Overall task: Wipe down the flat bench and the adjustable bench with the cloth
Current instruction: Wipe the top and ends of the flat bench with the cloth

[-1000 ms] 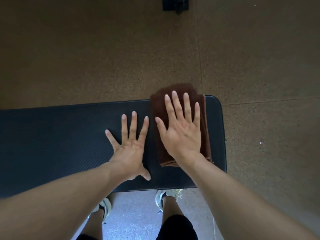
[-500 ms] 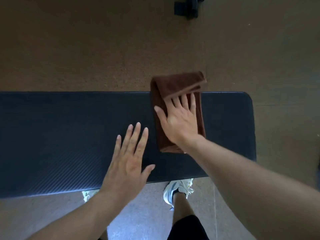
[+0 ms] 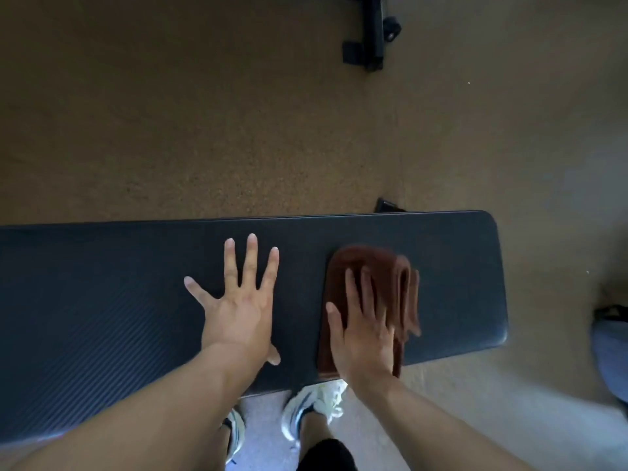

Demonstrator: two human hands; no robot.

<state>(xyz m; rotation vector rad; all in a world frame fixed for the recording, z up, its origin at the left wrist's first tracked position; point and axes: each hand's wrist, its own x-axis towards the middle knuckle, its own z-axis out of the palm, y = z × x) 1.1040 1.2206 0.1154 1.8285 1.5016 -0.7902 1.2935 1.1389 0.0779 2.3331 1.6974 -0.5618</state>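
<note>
A dark padded flat bench (image 3: 102, 300) runs across the view from the left edge to its rounded right end. A folded brown cloth (image 3: 401, 283) lies on the pad near that end, its near edge at the bench's front edge. My right hand (image 3: 363, 328) presses flat on the cloth with straight fingers; it is blurred by motion. My left hand (image 3: 238, 300) rests flat on the bare pad to the left of the cloth, fingers spread. The adjustable bench is not clearly in view.
Brown speckled floor (image 3: 204, 130) surrounds the bench. A black metal frame foot (image 3: 370, 35) stands at the top right. A small dark part (image 3: 387, 205) shows behind the bench's far edge. My shoes (image 3: 312, 409) stand under the front edge. A blurred bluish object (image 3: 611, 351) sits at the right.
My right hand has drawn the cloth from the bench's far edge back toward the near edge. My left hand has come down flat on the pad again, fingers spread.
</note>
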